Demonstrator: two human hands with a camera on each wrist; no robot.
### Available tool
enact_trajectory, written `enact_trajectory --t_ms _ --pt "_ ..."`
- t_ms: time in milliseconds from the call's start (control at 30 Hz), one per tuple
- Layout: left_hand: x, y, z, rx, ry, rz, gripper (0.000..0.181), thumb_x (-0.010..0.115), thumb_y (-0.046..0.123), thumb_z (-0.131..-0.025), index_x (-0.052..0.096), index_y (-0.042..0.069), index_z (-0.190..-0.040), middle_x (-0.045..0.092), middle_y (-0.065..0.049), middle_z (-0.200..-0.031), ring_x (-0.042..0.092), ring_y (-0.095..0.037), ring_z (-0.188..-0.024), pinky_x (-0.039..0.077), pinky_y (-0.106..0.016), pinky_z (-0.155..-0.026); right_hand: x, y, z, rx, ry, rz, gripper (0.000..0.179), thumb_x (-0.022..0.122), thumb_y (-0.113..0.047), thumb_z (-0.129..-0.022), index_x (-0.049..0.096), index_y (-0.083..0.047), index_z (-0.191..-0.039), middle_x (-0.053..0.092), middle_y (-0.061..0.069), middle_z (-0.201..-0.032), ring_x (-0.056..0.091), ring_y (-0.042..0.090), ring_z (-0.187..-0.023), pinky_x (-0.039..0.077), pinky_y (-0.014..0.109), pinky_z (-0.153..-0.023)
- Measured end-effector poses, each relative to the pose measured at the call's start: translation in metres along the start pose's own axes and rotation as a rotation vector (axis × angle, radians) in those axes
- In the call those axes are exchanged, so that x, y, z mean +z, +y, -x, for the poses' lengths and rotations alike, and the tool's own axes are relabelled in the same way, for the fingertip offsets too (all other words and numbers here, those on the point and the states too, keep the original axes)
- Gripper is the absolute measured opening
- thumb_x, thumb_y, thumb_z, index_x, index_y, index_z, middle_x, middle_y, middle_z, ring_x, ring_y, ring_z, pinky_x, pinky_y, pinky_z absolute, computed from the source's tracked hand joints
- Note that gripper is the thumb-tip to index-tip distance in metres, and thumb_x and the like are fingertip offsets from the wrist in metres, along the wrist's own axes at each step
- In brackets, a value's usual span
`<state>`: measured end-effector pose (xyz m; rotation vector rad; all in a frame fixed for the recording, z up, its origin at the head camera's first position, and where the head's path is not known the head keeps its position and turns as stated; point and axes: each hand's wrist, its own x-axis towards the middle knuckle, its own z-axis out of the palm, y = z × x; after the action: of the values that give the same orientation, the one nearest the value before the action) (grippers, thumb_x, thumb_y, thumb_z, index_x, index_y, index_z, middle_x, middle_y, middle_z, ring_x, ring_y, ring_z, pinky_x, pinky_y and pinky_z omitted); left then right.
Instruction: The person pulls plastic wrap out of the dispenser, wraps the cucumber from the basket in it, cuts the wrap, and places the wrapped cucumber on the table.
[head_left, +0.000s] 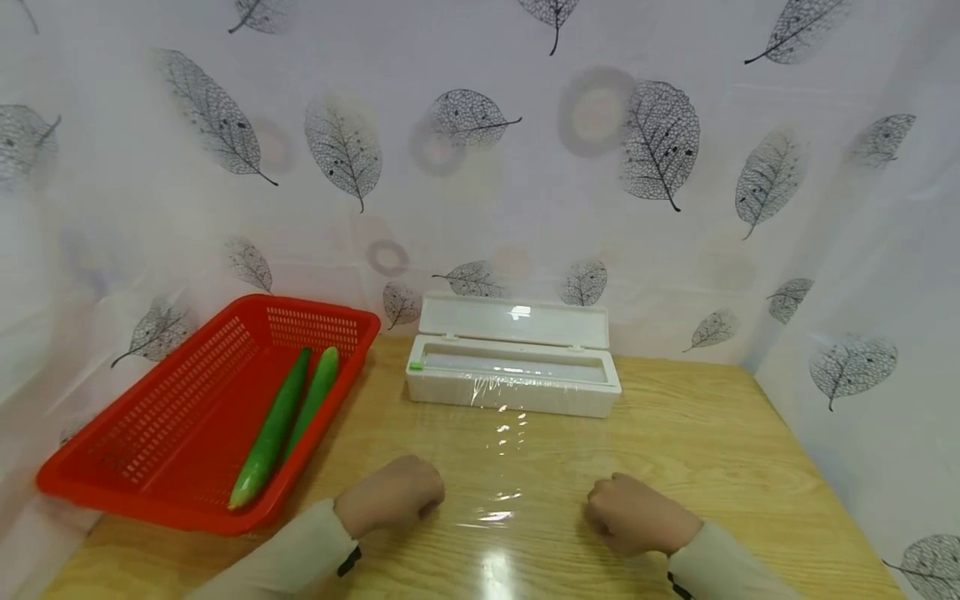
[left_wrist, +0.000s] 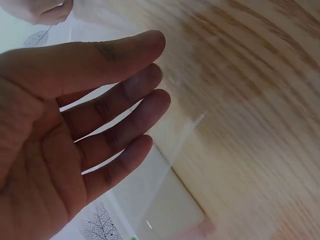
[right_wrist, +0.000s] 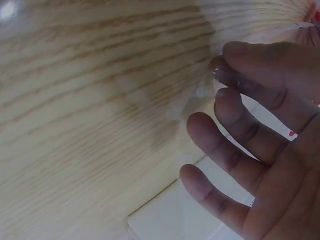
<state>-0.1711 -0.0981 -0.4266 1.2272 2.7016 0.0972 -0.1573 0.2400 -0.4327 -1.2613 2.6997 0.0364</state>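
A clear sheet of cling film (head_left: pixel 501 508) stretches toward me from a white cling film dispenser box (head_left: pixel 517 398), its glints showing between my hands. My left hand (head_left: pixel 393 494) pinches the film's near left side between thumb and index finger (left_wrist: pixel 142 80); the other fingers are loosely bent. At the right side, my right hand (head_left: pixel 641 514) pinches the film with its thumb (right_wrist: pixel 250 55) against the index finger. Both hands are over the wooden table, apart from each other. The box's lid (head_left: pixel 513 322) stands raised at the back, with the film roll (head_left: pixel 517 367) visible inside.
To the left, a red plastic basket (head_left: pixel 153 383) holds two cucumbers, one darker cucumber (head_left: pixel 273 433) and one lighter cucumber (head_left: pixel 318 392). A leaf-patterned curtain (head_left: pixel 480 208) hangs behind the table (head_left: pixel 697 417) and along its sides.
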Motion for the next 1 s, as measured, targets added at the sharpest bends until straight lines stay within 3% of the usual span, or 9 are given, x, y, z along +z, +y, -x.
enact_trajectory --t_ms 100,233,367,500,667,867,1000 --pt "0.003 -0.002 0.000 0.006 -0.008 0.010 0.034 0.064 -0.007 -0.067 0.043 0.016 -0.053 0.031 0.009 -0.054 0.026 -0.005 -0.051 0.027 -0.017 -0.048 0.000 -0.001 0.000 0.006 -0.011 0.019 0.033 0.069 -0.006 -0.072 0.045 -0.020 -0.054 0.038 -0.014 -0.053 0.028 0.001 -0.050 0.031 0.020 -0.053" --pt "0.003 -0.006 -0.002 -0.021 -0.035 0.041 0.035 0.069 0.008 -0.071 0.042 0.016 -0.051 0.030 0.010 -0.053 0.026 -0.004 -0.050 0.025 -0.018 -0.046 -0.003 -0.003 0.000 0.033 -0.012 0.005 0.033 0.068 -0.011 -0.071 0.043 -0.018 -0.051 0.037 -0.014 -0.051 0.026 0.002 -0.047 0.029 0.020 -0.048" --pt "0.002 -0.009 -0.007 -0.008 0.004 0.054 0.032 0.069 0.017 -0.078 0.048 0.015 -0.053 0.035 0.011 -0.052 0.029 -0.003 -0.049 0.028 -0.019 -0.045 -0.008 -0.004 -0.001 0.057 0.000 -0.045 0.034 0.066 -0.012 -0.077 0.045 -0.016 -0.050 0.035 -0.014 -0.049 0.022 0.000 -0.046 0.025 0.017 -0.043" --pt "0.005 -0.009 -0.011 0.019 0.069 0.034 0.020 0.064 0.014 -0.081 0.053 0.014 -0.065 0.046 0.008 -0.057 0.037 -0.005 -0.051 0.035 -0.021 -0.048 -0.010 -0.004 -0.003 0.045 0.036 -0.063 0.029 0.063 -0.010 -0.084 0.050 -0.016 -0.058 0.038 -0.012 -0.050 0.024 -0.001 -0.047 0.027 0.014 -0.044" --pt "0.012 -0.009 -0.017 -0.024 0.071 0.012 0.006 0.059 0.014 -0.085 0.053 0.013 -0.085 0.048 0.005 -0.059 0.042 -0.008 -0.049 0.035 -0.022 -0.044 -0.006 -0.004 -0.007 0.029 0.098 0.000 0.024 0.063 -0.006 -0.081 0.050 -0.016 -0.064 0.038 -0.010 -0.051 0.026 0.000 -0.046 0.028 0.014 -0.044" --pt "0.017 -0.012 -0.022 -0.040 0.017 -0.016 0.021 0.067 0.011 -0.076 0.054 0.017 -0.091 0.049 0.006 -0.061 0.042 -0.009 -0.051 0.038 -0.023 -0.048 -0.002 0.000 -0.009 0.044 0.096 0.086 0.023 0.067 -0.010 -0.073 0.047 -0.017 -0.064 0.037 -0.010 -0.050 0.026 0.002 -0.045 0.026 0.018 -0.042" --pt "0.012 -0.014 -0.023 -0.019 -0.001 -0.004 0.028 0.072 0.015 -0.071 0.057 0.017 -0.095 0.054 0.007 -0.067 0.046 -0.007 -0.056 0.042 -0.022 -0.056 -0.006 0.003 -0.011 0.051 0.053 0.077 0.021 0.070 -0.012 -0.069 0.050 -0.017 -0.065 0.041 -0.010 -0.053 0.031 0.003 -0.046 0.030 0.019 -0.043"
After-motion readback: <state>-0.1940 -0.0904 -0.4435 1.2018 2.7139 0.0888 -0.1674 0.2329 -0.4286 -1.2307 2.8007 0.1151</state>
